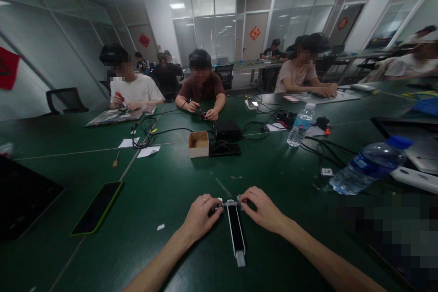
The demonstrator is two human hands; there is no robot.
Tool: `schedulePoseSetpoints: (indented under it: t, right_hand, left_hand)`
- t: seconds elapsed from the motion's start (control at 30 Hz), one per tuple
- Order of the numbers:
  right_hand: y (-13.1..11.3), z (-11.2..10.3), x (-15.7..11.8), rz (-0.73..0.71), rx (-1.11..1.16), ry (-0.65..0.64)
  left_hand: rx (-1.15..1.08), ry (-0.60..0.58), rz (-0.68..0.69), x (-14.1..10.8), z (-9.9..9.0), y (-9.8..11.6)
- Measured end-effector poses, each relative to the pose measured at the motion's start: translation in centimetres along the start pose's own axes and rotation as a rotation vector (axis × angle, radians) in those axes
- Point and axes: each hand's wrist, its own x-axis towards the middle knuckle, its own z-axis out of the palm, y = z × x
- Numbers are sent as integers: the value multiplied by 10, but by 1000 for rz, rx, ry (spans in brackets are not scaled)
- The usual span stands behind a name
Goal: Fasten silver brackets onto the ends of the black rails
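Note:
A narrow device with a black face and a pale frame (236, 230) lies on the green table (164, 255), its long side running toward me. Across its far end is a short crosspiece with small parts at both ends. My left hand (202, 214) pinches the left end of that crosspiece between thumb and fingers. At the right end, my right hand (262, 210) has thumb and fingers closed on a small part. The fingertips hide most of both small parts.
A phone with a green edge (97, 208) lies at the left. Ahead are an open cardboard box (198, 145), a black adapter (226, 130) and cables. Bottles (371, 164) and a laptop stand at the right. Several people sit across the table.

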Motion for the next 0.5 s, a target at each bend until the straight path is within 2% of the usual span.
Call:
schedulePoseSetpoints:
  t: [0.37, 0.5]
  right_hand:
    - [-1, -1, -1, 9, 13, 2]
    - [-1, -2, -1, 18, 22, 3]
  left_hand:
    - [-100, 27, -73, 2, -5, 3]
    - [-105, -7, -91, 2, -4, 2]
